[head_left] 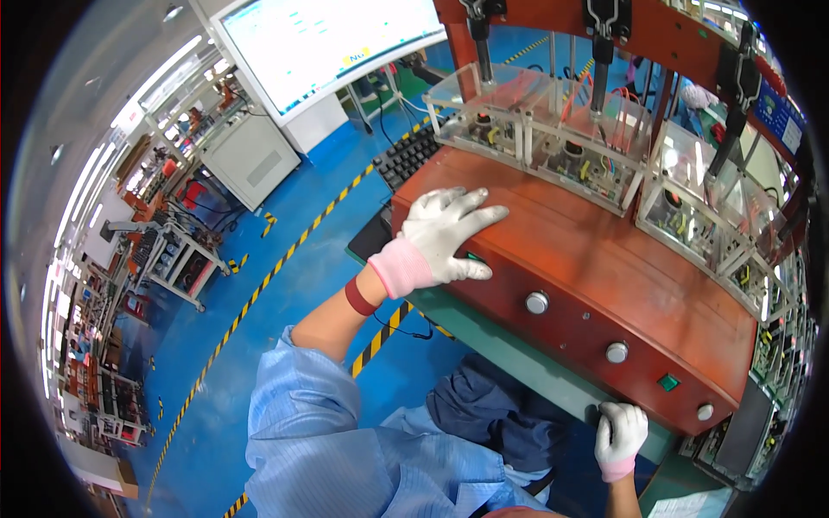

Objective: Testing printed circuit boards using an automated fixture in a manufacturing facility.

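Head view has a red box point(527, 211) on a green tabletop point(509, 341). The left hand point(445, 231) is spread on its left end. The right hand point(620, 439), near its front right, is curled, maybe gripping, can't tell

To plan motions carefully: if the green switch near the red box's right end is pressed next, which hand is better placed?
Probably the right hand: it is close to that green switch, while the left hand is at the red box's left end.

White gloves point(432, 231), a maroon wristband point(359, 297) and blue shirt point(371, 470) are worn.
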Tool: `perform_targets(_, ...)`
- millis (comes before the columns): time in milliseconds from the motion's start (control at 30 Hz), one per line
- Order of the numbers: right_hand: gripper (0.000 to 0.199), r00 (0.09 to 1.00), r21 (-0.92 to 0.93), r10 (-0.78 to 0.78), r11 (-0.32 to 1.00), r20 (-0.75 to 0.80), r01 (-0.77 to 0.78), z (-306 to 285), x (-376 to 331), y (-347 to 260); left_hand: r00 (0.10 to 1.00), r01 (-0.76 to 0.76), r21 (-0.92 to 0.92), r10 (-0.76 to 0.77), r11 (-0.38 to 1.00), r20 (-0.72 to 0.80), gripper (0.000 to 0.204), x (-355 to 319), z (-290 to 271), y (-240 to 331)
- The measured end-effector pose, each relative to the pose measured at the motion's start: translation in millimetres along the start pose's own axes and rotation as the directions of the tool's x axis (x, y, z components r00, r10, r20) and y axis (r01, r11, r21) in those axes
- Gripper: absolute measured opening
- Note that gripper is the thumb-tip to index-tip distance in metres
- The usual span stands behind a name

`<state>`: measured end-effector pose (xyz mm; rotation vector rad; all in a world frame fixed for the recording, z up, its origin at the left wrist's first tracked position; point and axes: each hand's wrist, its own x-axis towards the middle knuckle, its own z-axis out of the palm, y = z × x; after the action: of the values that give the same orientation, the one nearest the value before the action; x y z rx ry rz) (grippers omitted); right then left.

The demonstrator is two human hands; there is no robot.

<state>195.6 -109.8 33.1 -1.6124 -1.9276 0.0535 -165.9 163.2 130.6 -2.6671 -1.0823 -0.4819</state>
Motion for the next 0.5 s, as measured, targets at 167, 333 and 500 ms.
perform_targets(167, 0.02, 0.998, 0.128, 0.047, 0.991, -0.042, -0.041, 1, 9, -16, 1.0, -0.024, -0.062, 0.023, 0.998, -0.011, 0.085, 3, -8, -2)
perform_targets(333, 0.024, 0.956, 0.121, -0.291, 0.951, 0.048, 0.283, -28, 86, -70, 0.989, -0.134, -0.223, 0.146, 0.966, 0.038, 0.069, 5, -27, -29)
perform_targets(500, 0.034, 0.893, 0.248, -0.434, 0.858, -0.121, 0.45, -37, 190, -121, 0.959, 0.024, -0.707, 0.184, 0.707, 0.218, 0.055, 27, -28, -66)
